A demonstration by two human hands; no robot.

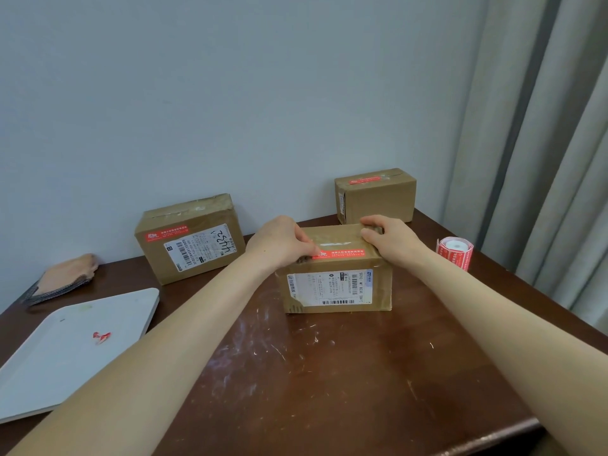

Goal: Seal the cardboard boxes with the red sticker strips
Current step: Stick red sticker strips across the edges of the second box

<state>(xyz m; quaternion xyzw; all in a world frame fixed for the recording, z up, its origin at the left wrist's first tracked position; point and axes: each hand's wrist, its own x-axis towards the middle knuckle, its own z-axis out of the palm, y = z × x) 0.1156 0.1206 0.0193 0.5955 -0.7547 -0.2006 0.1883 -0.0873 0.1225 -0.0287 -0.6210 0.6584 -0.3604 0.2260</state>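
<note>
A cardboard box (339, 287) with white shipping labels stands in the middle of the brown table. A red sticker strip (342, 253) lies along its top front edge. My left hand (279, 245) presses the strip's left end with its fingertips. My right hand (390, 238) rests on the box's top right corner, fingers curled on the cardboard. A second box (190, 238) with a red strip leans at the back left. A third box (376, 195) with a red strip on top stands at the back right. The roll of red stickers (455, 253) sits right of my right hand.
A white tray (75, 350) with a small red scrap (102, 337) lies at the left. Behind it sits a folded cloth (62, 279). A wall runs along the back, curtains (543, 143) hang on the right. The table's front edge is near the bottom right.
</note>
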